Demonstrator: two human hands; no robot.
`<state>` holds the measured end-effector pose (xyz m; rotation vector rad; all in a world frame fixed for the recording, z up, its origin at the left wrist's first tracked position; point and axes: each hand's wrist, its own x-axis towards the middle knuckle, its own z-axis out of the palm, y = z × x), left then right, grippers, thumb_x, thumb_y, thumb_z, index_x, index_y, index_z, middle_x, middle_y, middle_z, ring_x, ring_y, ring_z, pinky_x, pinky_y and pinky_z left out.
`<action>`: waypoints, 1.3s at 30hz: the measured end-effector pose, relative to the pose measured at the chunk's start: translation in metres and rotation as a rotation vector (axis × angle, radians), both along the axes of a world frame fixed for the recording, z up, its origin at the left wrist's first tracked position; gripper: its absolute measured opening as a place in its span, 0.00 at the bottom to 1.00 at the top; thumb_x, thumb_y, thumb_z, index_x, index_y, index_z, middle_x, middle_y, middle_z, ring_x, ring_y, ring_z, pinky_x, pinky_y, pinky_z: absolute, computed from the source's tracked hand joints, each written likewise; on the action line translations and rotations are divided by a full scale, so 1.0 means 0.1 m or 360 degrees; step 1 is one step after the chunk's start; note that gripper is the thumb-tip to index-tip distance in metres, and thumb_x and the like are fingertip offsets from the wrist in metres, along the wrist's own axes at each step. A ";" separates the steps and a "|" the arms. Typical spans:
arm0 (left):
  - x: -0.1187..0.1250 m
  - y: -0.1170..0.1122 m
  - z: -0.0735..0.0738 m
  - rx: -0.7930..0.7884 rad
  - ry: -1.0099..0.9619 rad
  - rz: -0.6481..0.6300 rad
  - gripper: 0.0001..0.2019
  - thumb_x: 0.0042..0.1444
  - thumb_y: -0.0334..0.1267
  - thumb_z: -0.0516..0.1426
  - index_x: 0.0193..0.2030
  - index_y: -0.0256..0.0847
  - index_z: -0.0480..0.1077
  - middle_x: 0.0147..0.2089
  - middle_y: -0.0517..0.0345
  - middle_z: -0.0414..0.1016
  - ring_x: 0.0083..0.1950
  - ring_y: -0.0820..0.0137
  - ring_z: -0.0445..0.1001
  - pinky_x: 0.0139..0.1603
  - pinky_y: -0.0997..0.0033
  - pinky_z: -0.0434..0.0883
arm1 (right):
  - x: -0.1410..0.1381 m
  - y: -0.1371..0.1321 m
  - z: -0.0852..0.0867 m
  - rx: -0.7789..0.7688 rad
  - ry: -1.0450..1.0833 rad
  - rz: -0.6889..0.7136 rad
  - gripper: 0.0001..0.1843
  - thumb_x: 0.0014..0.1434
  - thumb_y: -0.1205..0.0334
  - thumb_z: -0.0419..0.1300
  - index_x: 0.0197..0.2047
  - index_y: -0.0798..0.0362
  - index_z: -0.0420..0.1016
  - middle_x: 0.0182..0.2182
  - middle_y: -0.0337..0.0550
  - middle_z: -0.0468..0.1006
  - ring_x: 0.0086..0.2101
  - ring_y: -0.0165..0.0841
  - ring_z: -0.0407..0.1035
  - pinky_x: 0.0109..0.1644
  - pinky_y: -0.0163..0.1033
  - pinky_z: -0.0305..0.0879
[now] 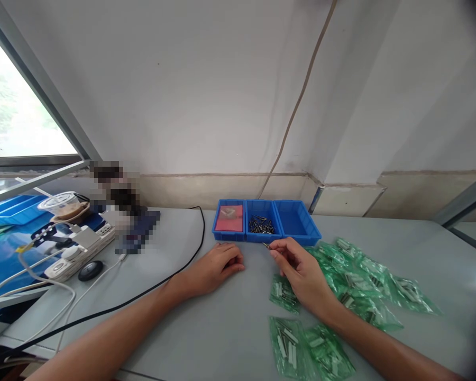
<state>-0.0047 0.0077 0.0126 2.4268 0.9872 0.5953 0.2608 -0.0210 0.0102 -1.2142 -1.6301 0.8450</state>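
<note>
My left hand (216,269) rests on the grey table (206,328), fingers curled loosely under, and nothing shows in it. My right hand (301,272) pinches a small dark metal pin (266,245) between thumb and forefinger, just in front of the blue three-part tray (297,235). The tray's left part holds a red pad (229,217), its middle part a heap of small dark pins (261,225), and its right part looks bare. Several green plastic bags of metal parts (357,283) lie around and under my right wrist.
A black cable (200,233) runs across the table to the left edge. At far left sit a white power strip (77,248) with plugs, a round black object (90,270), a lidded cup (61,205) and blue trays (8,209). The wall stands close behind.
</note>
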 end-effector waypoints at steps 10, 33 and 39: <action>0.00 0.01 -0.01 0.0014 0.0014 -0.0012 0.08 0.75 0.41 0.58 0.43 0.42 0.70 0.41 0.60 0.73 0.43 0.67 0.71 0.48 0.68 0.66 | 0.00 0.00 -0.02 0.0004 0.0084 0.0031 0.15 0.74 0.49 0.54 0.49 0.48 0.77 0.37 0.41 0.79 0.25 0.31 0.68 0.30 0.38 0.66; -0.02 0.03 -0.04 0.0004 -0.0016 0.0036 0.11 0.73 0.47 0.60 0.44 0.42 0.71 0.42 0.57 0.72 0.45 0.65 0.71 0.48 0.66 0.68 | 0.00 -0.01 0.00 -0.0052 0.0134 0.0019 0.17 0.75 0.45 0.53 0.49 0.48 0.75 0.38 0.41 0.77 0.26 0.32 0.67 0.31 0.38 0.67; -0.03 0.04 -0.05 -0.0015 -0.0007 0.0012 0.09 0.74 0.44 0.59 0.43 0.42 0.71 0.41 0.58 0.74 0.45 0.66 0.71 0.49 0.67 0.67 | 0.00 0.01 -0.02 -0.0049 0.0141 0.0025 0.16 0.75 0.47 0.54 0.50 0.48 0.75 0.38 0.41 0.77 0.26 0.31 0.67 0.31 0.38 0.67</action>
